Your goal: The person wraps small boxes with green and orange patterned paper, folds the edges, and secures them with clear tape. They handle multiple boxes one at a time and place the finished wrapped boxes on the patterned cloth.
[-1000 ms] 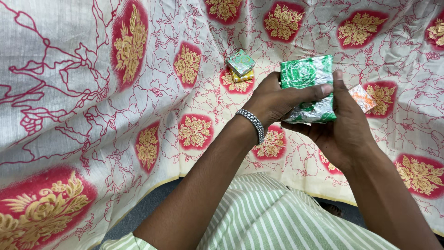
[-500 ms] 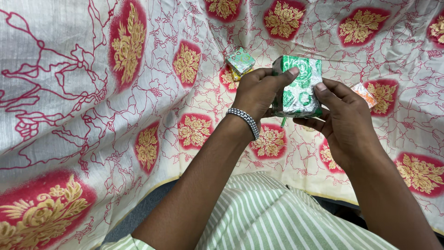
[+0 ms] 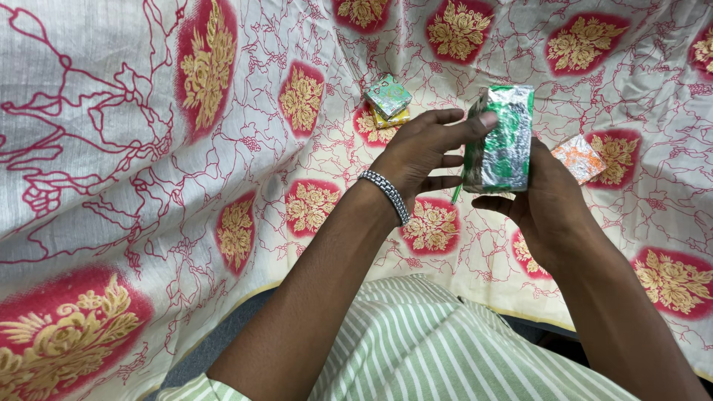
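Observation:
A box wrapped in shiny green and silver paper is held upright above the cloth, its narrow folded end turned toward me. My right hand cups it from behind and below. My left hand, with a metal bracelet on the wrist, has its fingers spread, and the forefinger tip presses on the box's top left corner. A thin green strip hangs under the box.
A cream cloth with red and gold flower patches covers the whole surface. Two small wrapped boxes are stacked just beyond my left hand. An orange wrapped box lies right of my right hand. My striped green shirt fills the bottom.
The green box has been turned from lying flat with its broad face up to standing on end. My left fingers have spread off it; only the forefinger stays on.

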